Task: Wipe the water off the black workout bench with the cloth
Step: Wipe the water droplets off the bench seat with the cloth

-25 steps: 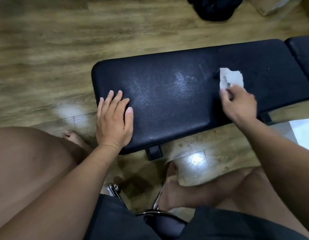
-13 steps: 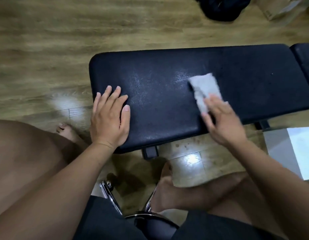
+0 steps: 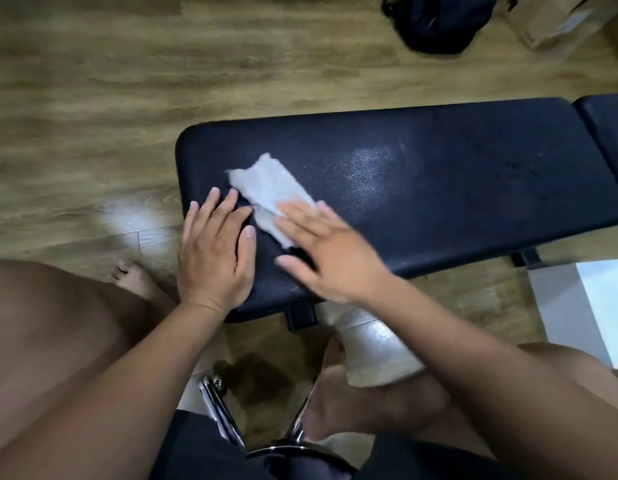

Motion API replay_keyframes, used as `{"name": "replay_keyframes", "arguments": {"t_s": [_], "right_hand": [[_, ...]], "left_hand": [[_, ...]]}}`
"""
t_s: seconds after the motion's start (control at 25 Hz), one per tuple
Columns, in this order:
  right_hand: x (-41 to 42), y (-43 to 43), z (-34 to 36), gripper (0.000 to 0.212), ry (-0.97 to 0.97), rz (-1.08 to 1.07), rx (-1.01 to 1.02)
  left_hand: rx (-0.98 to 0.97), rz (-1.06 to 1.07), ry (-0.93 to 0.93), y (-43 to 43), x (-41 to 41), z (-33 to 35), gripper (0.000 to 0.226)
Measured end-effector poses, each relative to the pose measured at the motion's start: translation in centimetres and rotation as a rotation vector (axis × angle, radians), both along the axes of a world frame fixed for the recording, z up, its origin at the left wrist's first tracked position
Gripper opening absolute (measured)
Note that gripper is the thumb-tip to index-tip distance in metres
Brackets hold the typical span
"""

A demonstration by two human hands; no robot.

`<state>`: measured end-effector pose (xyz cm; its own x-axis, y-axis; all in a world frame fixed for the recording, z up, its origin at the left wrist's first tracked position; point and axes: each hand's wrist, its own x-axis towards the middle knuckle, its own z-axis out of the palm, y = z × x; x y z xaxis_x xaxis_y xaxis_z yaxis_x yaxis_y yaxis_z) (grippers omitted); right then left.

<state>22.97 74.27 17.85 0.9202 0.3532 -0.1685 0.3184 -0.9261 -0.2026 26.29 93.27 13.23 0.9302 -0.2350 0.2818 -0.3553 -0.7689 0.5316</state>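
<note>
The black workout bench [image 3: 456,188] lies across the wooden floor in front of me. A wet sheen shows near its middle. A crumpled white cloth [image 3: 266,185] lies flat on the bench's left part. My right hand [image 3: 328,251] presses on the cloth's near end with straight fingers, blurred by motion. My left hand [image 3: 214,254] rests flat on the bench's near left corner, fingers straight, just left of the cloth.
A second black pad [image 3: 609,126] adjoins the bench at the right. A black bag [image 3: 439,19] and a cardboard box [image 3: 550,19] sit on the floor beyond. A white panel [image 3: 584,306] lies at right. Chrome stool legs [image 3: 224,410] stand under me.
My right hand has swept the cloth leftward along the bench, from the right part to beside my left hand. The left hand has stayed on the corner.
</note>
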Motion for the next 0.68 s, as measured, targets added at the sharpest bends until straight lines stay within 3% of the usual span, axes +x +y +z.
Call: {"name": "replay_keyframes", "arguments": {"t_s": [0.08,0.2,0.28,0.36,0.44,0.56,0.68], "right_hand": [[0.2,-5.9,-0.2,0.062,-0.043,-0.128,-0.050],[4.0,-15.5,1.3,0.057,0.038,-0.638,-0.173],[6.7,-18.0,2.5,0.057,0.060,-0.897,-0.137],[8.5,-16.9,2.5,0.060,0.017,-1.023,-0.056],[9.0,-12.4,1.8,0.056,-0.073,-0.976,0.039],[8.2,-1.5,-0.4,0.059,-0.116,-0.574,0.141],[5.0,7.8,-0.1,0.052,-0.038,-0.255,0.233]], "left_hand": [[-0.001,-0.002,0.011,0.0,0.0,0.0,0.048],[0.006,-0.008,-0.003,0.0,0.0,-0.1,0.047],[-0.002,-0.006,-0.019,0.1,0.0,0.0,0.047],[0.004,-0.006,-0.026,0.1,-0.1,-0.1,0.047],[0.024,-0.004,-0.033,0.0,-0.1,0.0,0.046],[0.029,0.029,-0.011,-0.3,0.1,-0.3,0.048],[-0.042,0.048,0.025,-0.2,-0.5,0.3,0.054]]}}
